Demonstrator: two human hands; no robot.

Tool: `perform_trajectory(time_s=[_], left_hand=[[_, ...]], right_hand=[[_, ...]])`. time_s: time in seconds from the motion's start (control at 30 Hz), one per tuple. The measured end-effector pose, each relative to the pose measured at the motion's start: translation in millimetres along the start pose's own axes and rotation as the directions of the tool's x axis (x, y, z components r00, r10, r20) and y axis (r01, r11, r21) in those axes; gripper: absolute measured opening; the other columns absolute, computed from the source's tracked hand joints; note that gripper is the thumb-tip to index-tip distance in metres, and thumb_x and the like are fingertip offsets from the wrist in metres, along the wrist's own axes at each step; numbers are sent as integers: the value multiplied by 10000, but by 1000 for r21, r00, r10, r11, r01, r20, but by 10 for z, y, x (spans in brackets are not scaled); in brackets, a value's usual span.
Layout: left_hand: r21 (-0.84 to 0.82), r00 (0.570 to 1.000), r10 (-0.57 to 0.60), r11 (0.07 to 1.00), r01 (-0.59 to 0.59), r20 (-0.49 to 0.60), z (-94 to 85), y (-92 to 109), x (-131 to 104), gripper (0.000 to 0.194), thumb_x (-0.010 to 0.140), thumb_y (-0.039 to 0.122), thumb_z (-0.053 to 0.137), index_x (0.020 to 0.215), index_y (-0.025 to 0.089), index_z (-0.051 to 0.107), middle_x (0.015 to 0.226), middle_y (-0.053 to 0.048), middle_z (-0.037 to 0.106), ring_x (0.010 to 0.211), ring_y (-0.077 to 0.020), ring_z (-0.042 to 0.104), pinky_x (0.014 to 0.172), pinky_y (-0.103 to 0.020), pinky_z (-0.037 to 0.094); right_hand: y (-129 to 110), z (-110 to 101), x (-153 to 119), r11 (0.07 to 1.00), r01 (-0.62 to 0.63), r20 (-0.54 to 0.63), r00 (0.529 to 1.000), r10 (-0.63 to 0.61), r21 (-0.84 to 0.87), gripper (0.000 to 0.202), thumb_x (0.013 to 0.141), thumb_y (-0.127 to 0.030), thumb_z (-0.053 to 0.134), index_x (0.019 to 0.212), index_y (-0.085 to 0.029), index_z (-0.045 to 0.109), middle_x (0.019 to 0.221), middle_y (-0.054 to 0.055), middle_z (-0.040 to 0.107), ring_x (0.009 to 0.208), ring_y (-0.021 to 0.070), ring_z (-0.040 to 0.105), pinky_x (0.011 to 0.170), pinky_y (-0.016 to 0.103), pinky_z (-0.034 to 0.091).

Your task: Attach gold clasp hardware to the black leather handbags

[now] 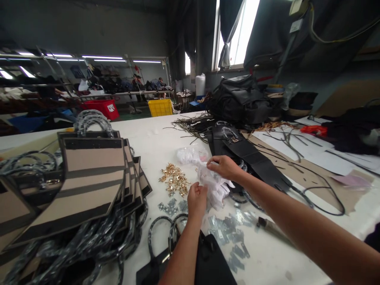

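Two bare hands work above a white table (151, 138), seen from the wearer's own viewpoint. Between and under them is crumpled white wrapping (217, 192), thin and wrinkled, sitting near the middle of the table.

The right arm reaches in diagonally from the lower right corner, forearm long and nearly straight. The right hand (225, 167) is above the wrapping, back of the hand upward and knuckles bent. Its thumb and index finger point left and close together in a pinch on the wrapping's upper edge; the other fingers fold underneath, mostly hidden.

The left arm rises from the bottom edge, more upright, leaning slightly right. The left hand (197, 198) is lower and nearer the wearer, just beside the wrapping's left side. Its fingers are loosely curled, half closed, with the tips toward the wrapping; whether they grip any of it, I cannot tell.

Just left of the hands lies a loose pile of small gold-coloured metal fittings (174, 181). A clear plastic bag (191, 153) lies beyond the wrapping. Small silver plates (227, 231) are scattered on the near side, right of the left forearm. Below that forearm, partly covered by it, is a black handbag (212, 259) with looped handles. Stacked beige-and-black panels (95, 176) fill the table's left side.
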State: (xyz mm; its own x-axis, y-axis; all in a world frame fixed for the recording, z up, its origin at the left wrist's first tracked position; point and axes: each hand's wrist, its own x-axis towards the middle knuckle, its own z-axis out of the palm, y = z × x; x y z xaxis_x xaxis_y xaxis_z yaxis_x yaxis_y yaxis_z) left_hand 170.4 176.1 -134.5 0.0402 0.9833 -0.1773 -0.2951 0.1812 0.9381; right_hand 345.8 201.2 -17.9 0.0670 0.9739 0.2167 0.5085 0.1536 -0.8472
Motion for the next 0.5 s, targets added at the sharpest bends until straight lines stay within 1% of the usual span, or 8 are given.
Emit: perform_trajectory(time_s=[0.07,0.1,0.17,0.23,0.27,0.33,0.43,0.5], left_hand=[[142,999,40,989,-37,-19,0,-53,-52,593,603,376,899,1107,173,664,929,-52,665,759,-186,602,705,-299,452],[251,998,67,966,-63,-5,6,-68,-73,602,597,373,902,1110,169,663,929,-52,664,757,-190,596,718,-307,447],[494,991,112,859,-134,73,20,-77,-99,552,652,386,857,1116,160,661,948,-72,679,795,-218,614,751,-327,445],[640,979,133,742,-200,153,29,-67,-104,451,712,387,796,1081,160,673,964,-94,701,850,-247,635,788,-344,443],[656,975,139,722,-218,171,29,-59,-101,388,722,367,777,1040,165,685,961,-98,709,867,-255,638,798,-347,440],[647,973,149,727,-230,178,21,-49,-89,239,714,297,745,919,183,702,904,-85,716,844,-250,634,781,-339,430],[601,977,142,771,-210,159,-4,-52,-70,63,687,198,685,750,207,691,735,-42,687,712,-212,603,682,-310,403],[544,983,121,820,-176,136,-22,-68,-59,44,671,174,668,690,211,680,647,-20,655,640,-191,580,621,-291,383]], right_hand=[[-56,-71,67,1000,5,-64,998,-7,-18,295,794,-460,687,864,-184,764,701,-7,677,628,156,567,592,253,411],[-81,-107,94,1000,-1,-101,995,1,-6,313,805,-471,676,898,-185,764,698,-7,676,616,156,564,575,252,407],[-126,-171,134,1000,-1,-145,989,2,6,338,819,-477,665,975,-191,757,702,-8,679,591,156,557,540,248,396],[-159,-215,166,1000,11,-170,985,-10,3,363,830,-456,648,1067,-198,741,718,-7,688,576,156,554,524,248,393],[-168,-227,181,1000,19,-186,982,-20,-4,371,836,-438,634,1104,-200,731,730,-7,693,575,155,554,526,248,396],[-168,-236,210,997,36,-190,981,-49,-69,360,821,-385,625,1112,-203,731,741,-9,693,583,151,547,542,248,402],[-134,-228,246,985,33,-195,979,-66,-167,337,795,-331,610,1071,-202,752,715,-15,676,577,147,523,553,248,395],[-106,-230,264,982,52,-201,976,-88,-181,345,806,-323,592,1084,-199,756,735,-8,690,600,153,538,576,253,405]])
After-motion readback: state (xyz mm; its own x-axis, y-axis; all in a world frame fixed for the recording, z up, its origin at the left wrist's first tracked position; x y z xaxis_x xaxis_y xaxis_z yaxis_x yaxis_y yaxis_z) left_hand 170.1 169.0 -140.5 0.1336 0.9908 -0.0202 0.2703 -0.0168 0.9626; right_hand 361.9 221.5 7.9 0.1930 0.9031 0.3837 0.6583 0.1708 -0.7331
